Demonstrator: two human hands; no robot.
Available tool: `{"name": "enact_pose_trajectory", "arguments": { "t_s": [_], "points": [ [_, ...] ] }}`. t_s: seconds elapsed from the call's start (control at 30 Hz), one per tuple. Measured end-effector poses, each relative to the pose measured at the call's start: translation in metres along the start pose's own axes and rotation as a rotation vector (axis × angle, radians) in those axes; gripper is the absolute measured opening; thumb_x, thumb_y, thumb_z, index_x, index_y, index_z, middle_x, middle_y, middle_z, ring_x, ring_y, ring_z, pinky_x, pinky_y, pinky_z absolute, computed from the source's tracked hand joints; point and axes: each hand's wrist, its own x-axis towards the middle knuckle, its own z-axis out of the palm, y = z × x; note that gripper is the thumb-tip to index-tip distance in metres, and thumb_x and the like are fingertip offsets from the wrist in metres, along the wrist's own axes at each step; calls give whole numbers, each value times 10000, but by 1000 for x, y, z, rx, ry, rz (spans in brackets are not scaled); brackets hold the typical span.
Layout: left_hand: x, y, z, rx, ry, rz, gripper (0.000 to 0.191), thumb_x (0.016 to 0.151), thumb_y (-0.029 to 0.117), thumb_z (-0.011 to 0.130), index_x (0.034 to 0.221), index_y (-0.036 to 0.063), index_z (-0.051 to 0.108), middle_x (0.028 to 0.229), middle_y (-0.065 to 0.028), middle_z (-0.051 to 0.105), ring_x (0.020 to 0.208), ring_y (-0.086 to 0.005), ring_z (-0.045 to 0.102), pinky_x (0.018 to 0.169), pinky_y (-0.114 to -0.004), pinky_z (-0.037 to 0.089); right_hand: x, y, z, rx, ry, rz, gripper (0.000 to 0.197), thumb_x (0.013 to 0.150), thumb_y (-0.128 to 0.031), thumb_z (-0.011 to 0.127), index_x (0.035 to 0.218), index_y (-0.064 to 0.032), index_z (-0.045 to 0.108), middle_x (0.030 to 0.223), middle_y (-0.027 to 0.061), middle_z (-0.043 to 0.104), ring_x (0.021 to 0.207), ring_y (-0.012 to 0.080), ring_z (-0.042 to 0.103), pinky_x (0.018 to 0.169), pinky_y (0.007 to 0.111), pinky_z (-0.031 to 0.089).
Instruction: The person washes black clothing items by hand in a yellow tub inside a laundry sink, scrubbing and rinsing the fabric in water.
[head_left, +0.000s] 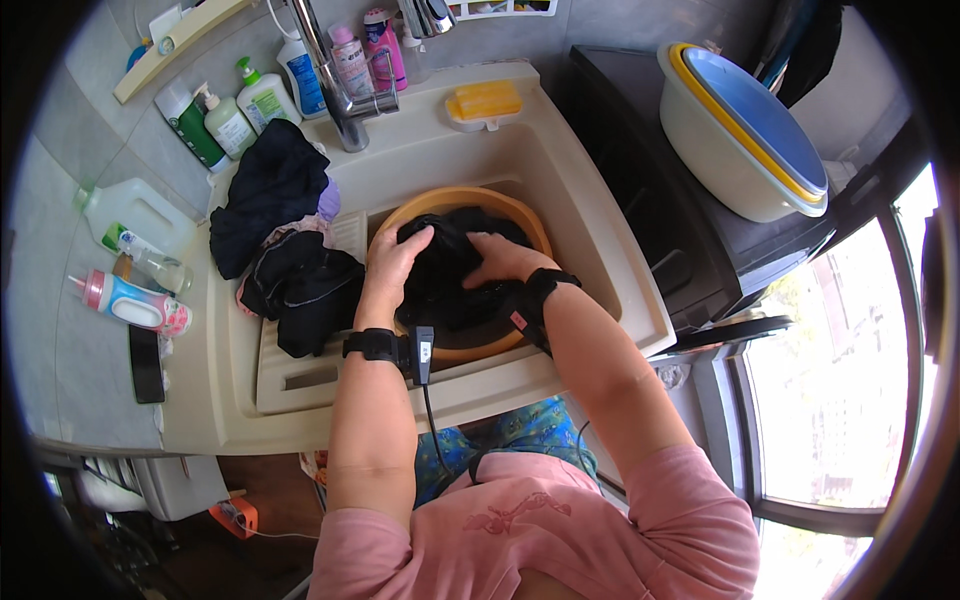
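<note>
An orange plastic basin stands in the beige laundry sink, with dark wet cloth in it. My left hand grips a raised fold of that cloth at the basin's left side, thumb on top. On the right, my right hand lies on the same cloth with thumb and fingers spread; its fingertips are partly hidden in the folds. Left of the basin, dark garments are heaped over the ribbed washboard, with pink and lilac cloth showing between them.
A chrome faucet rises behind the basin. Yellow soap bars sit on a dish at the back rim. Bottles, among them a green-capped pump bottle, line the back left. Stacked basins stand on a dark cabinet at right. A phone lies at left.
</note>
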Motion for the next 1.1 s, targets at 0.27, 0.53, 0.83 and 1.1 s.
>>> {"name": "enact_pose_trajectory", "arguments": {
  "t_s": [0.27,0.53,0.83,1.1],
  "points": [
    [9,-10,-12,-203,383,-62,315,785,210,585,1037,27,538,1001,-49,548,927,-132,480,824,-258,352,12,6,-14,619,161,108,220,784,-93,536,985,-4,522,900,61,551,852,165,498,768,261,389],
    [11,-33,6,-423,269,-380,376,840,360,449,1115,104,477,1093,-53,505,972,-150,474,822,-303,389,10,-66,24,218,434,-219,263,770,-165,515,966,7,481,905,182,563,876,307,528,767,346,412],
    [8,-7,16,-309,184,-564,607,799,504,472,1215,67,407,1273,-106,379,1168,-225,352,958,-381,266,14,-45,6,-425,583,-25,324,805,-393,474,773,-74,522,675,141,589,655,314,577,583,411,461],
    [10,-24,-7,43,329,-212,504,820,345,515,1171,-7,439,1187,-172,466,1103,-262,439,880,-335,353,11,2,0,-239,171,-46,291,729,-212,611,966,-77,511,955,151,538,942,318,495,780,371,411]
  ]
}}
